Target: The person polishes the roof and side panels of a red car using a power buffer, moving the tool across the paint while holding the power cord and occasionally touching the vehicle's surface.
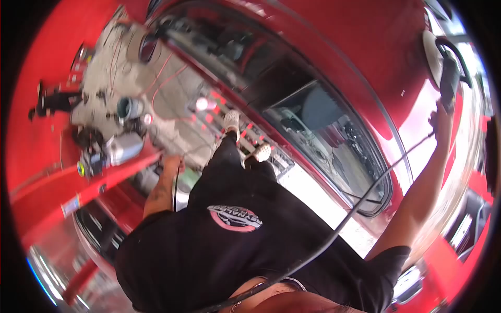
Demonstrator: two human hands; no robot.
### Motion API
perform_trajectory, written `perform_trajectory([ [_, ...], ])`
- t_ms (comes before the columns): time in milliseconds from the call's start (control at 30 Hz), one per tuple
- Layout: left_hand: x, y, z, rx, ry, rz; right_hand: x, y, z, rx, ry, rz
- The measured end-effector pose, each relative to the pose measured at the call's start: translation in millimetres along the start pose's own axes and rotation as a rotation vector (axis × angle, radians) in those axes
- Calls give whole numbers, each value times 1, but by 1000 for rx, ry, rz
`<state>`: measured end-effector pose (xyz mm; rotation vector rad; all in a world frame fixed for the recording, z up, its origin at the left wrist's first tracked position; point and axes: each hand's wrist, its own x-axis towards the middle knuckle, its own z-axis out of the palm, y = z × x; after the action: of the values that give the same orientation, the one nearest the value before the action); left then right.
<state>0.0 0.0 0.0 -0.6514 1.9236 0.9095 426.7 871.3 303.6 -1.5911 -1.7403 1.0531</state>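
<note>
My right hand (442, 120) is closed around the rear grip of a polisher (450, 83), out at arm's length on the far right. The polisher has a round white pad (431, 60) and a black loop handle; its pad is against or close to the roof of a red car (334, 36). A dark power cord (334, 235) trails from the tool across my chest and over my shoulder. Down on the left, my left hand (173, 164) is closed on a thin black cord (176, 185) that hangs beside my arm.
The car's side windows (313, 125) run along in front of me. My shoes stand on a slatted platform (250, 136). Red hoses (159, 78) and a bucket (130, 108) are on the floor. A red bench (112, 172) holds tools. Another person (57, 100) is at far left.
</note>
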Motion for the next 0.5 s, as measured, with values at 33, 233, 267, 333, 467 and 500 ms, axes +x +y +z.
perform_trajectory([
  [33,-18,15,4,-74,-12,-30,1,-7,8,-30,-22,28],
  [233,-33,-16,2,-140,200,-124,-77,-35,67,-56,-26,9],
  [267,-32,-19,10,-146,206,-127,-84,-37,64,-47,-37,0],
  [333,-27,-32,11,-131,208,-175,-96,-31,60,-34,-29,40],
  [467,18,-114,-15,7,176,-270,-126,-24,56,2,0,87],
  [500,9,-123,-13,113,201,-251,-138,-26,58,22,46,87],
])
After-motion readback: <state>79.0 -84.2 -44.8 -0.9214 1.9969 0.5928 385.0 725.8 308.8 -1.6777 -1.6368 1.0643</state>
